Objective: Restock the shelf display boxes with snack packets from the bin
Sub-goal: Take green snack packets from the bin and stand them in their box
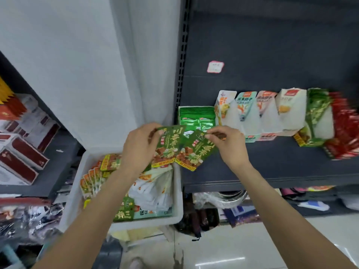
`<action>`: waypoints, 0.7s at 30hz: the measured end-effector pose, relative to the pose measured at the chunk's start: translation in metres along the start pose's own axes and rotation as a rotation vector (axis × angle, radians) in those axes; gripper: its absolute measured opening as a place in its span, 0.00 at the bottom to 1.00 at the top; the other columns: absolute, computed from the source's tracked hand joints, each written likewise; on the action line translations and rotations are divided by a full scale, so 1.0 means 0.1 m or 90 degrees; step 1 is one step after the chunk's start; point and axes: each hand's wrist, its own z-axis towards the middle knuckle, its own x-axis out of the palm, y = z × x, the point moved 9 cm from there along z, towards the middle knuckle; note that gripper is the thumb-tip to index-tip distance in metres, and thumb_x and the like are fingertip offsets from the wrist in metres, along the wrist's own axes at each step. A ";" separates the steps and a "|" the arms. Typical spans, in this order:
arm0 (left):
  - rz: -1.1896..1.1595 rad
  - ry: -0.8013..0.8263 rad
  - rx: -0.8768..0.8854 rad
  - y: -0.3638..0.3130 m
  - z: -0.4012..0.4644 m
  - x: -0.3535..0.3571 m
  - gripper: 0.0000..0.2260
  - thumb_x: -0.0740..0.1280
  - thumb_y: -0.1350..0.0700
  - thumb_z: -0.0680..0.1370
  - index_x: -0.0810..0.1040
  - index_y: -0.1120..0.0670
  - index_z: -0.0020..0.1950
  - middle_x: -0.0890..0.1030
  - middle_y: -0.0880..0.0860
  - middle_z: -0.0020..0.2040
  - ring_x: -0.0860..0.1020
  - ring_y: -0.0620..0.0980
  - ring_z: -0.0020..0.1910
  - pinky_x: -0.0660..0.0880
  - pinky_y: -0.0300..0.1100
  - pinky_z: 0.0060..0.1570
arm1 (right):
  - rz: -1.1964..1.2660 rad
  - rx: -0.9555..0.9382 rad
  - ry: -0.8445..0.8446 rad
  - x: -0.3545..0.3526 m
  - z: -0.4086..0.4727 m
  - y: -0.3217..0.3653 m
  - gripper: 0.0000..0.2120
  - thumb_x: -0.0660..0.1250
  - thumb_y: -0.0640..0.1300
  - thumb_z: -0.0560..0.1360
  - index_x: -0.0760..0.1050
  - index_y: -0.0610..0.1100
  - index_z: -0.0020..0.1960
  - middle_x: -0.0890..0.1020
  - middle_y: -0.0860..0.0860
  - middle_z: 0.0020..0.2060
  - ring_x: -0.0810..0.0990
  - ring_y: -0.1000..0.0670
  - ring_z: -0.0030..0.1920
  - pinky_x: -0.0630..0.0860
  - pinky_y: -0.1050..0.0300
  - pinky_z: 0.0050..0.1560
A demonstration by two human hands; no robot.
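Here, at frame centre, I see two green packets: the left packet gripped by my left hand, the right packet pinched at its top by my right hand. Below them sits the white bin; display boxes line the dark shelf at right.

Two dark green snack packets carry gold lettering, brown food pictures and yellow bottom strips. The bin at near left is white. The shelf is dark grey. Far right display boxes show white, pale teal, pink, green and red.
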 end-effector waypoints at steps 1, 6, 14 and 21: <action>-0.006 -0.013 0.001 -0.15 0.00 0.06 0.05 0.64 0.55 0.79 0.79 0.52 0.51 0.82 0.51 0.41 0.79 0.52 0.41 0.78 0.49 0.45 | -0.001 -0.008 -0.005 -0.18 0.02 -0.05 0.02 0.70 0.38 0.73 0.81 0.44 0.43 0.80 0.54 0.37 0.76 0.63 0.36 0.69 0.76 0.40; -0.033 -0.034 0.034 -0.94 0.08 0.52 0.03 0.65 0.57 0.78 0.78 0.52 0.50 0.79 0.47 0.38 0.76 0.43 0.37 0.72 0.34 0.41 | -0.032 -0.048 -0.020 -1.01 0.07 -0.36 0.03 0.70 0.38 0.73 0.82 0.42 0.45 0.80 0.54 0.39 0.76 0.57 0.39 0.69 0.76 0.42; -0.048 -0.066 0.088 -1.91 0.36 1.36 0.03 0.65 0.59 0.78 0.79 0.56 0.49 0.79 0.48 0.41 0.75 0.46 0.40 0.68 0.34 0.40 | -0.089 -0.038 -0.054 -2.08 0.22 -1.06 0.04 0.69 0.37 0.74 0.81 0.42 0.47 0.81 0.52 0.42 0.77 0.57 0.41 0.70 0.70 0.44; -0.106 -0.020 0.128 -2.47 0.82 2.21 0.06 0.65 0.61 0.78 0.79 0.56 0.52 0.78 0.45 0.42 0.74 0.42 0.37 0.69 0.28 0.39 | -0.084 0.001 -0.088 -2.80 0.57 -1.64 0.04 0.68 0.38 0.75 0.82 0.43 0.46 0.81 0.55 0.40 0.76 0.62 0.41 0.70 0.75 0.41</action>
